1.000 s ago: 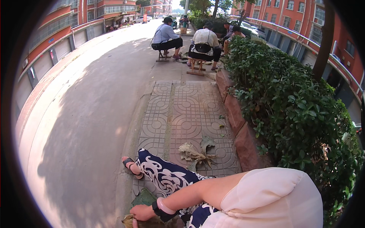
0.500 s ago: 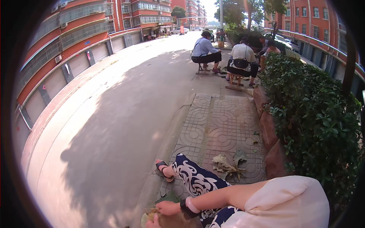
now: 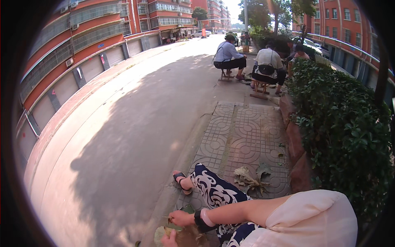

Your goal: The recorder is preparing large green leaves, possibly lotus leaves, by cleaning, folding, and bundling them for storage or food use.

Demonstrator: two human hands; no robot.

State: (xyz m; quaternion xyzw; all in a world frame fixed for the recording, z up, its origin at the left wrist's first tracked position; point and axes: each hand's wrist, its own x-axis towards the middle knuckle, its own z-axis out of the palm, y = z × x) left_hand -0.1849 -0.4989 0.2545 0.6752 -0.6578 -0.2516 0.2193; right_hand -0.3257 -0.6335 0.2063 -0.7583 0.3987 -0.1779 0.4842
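Observation:
My right hand (image 3: 182,218), with a black band and a pink bangle at the wrist, is closed at the lower edge. A thin pale strand (image 3: 163,217) sticks out to the left from its fingers. Just below, my left hand (image 3: 170,238) shows only partly, its fingers closed against a tan, dry, leaf-like piece (image 3: 186,236). Beside that hand lies a pale green leafy piece (image 3: 159,235). Something dark green (image 3: 188,208) shows behind my right hand. The lower picture edge cuts off the rest of what my left hand grips.
Withered leaves (image 3: 249,178) lie on the patterned paving (image 3: 230,140) past my knee. A hedge (image 3: 341,119) behind a reddish kerb (image 3: 299,164) runs along the right. Ahead, several people sit on low stools (image 3: 260,88). The road (image 3: 135,136) stretches away on the left.
My right hand has drawn slightly up and away from my left, and a thin strand now shows at its fingers. The view has shifted a little.

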